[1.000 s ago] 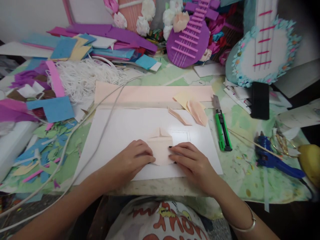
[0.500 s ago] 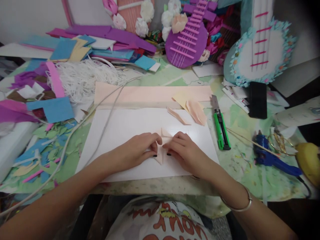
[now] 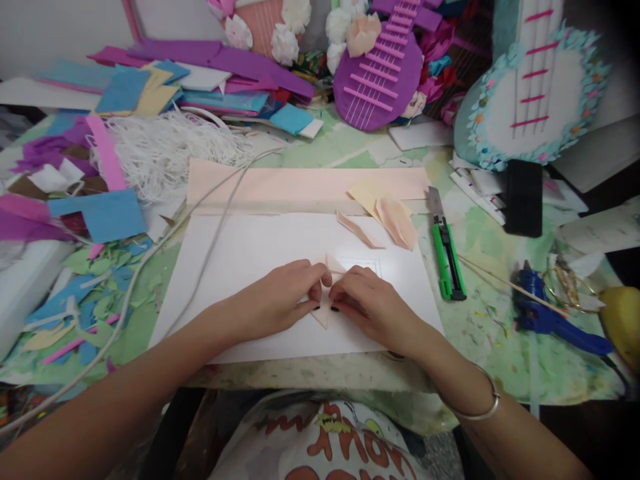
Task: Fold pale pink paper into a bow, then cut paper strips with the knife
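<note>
A small pale pink folded paper piece (image 3: 324,312) lies on a white sheet (image 3: 250,253) in front of me. My left hand (image 3: 277,300) and my right hand (image 3: 367,303) meet over it, fingers closed and pinching its two sides together. Only its lower point and an upper tip show between my fingers. Two other folded pink pieces (image 3: 395,223) lie on the sheet's far right corner.
A long pink paper strip (image 3: 300,183) lies behind the sheet. A green utility knife (image 3: 447,257) and a blue glue gun (image 3: 550,317) lie to the right. A white cord (image 3: 200,227) crosses the left. Coloured paper scraps, white shreds (image 3: 165,150) and paper guitars (image 3: 380,73) crowd the back.
My hands went from lying flat beside the pink piece to pinching it from both sides. The piece is now folded narrower, and my hands sit closer together.
</note>
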Demonstrator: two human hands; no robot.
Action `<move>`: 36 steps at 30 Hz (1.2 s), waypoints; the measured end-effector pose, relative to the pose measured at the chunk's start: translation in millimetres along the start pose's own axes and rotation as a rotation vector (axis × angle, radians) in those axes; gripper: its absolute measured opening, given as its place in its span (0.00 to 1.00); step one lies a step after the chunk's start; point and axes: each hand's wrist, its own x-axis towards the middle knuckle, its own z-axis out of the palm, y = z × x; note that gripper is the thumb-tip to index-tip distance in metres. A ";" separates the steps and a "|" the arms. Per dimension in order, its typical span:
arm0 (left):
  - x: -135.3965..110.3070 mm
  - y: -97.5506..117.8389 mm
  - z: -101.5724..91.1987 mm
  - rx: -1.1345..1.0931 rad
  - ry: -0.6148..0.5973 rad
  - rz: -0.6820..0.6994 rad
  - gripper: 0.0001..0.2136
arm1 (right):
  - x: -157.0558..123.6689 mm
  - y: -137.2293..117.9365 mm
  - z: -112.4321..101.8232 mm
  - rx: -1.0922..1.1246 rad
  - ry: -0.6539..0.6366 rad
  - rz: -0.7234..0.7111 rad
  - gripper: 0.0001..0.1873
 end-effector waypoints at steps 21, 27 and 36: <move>5.3 -6.1 2.0 0.097 0.014 0.099 0.06 | -4.4 7.3 2.4 -0.019 0.000 -0.164 0.16; 0.7 -3.3 3.9 0.176 0.042 0.146 0.08 | -4.7 5.9 0.9 -0.081 -0.038 -0.170 0.17; -49.8 13.8 37.1 0.457 0.300 0.340 0.12 | -4.2 4.1 0.6 -0.104 -0.035 -0.180 0.14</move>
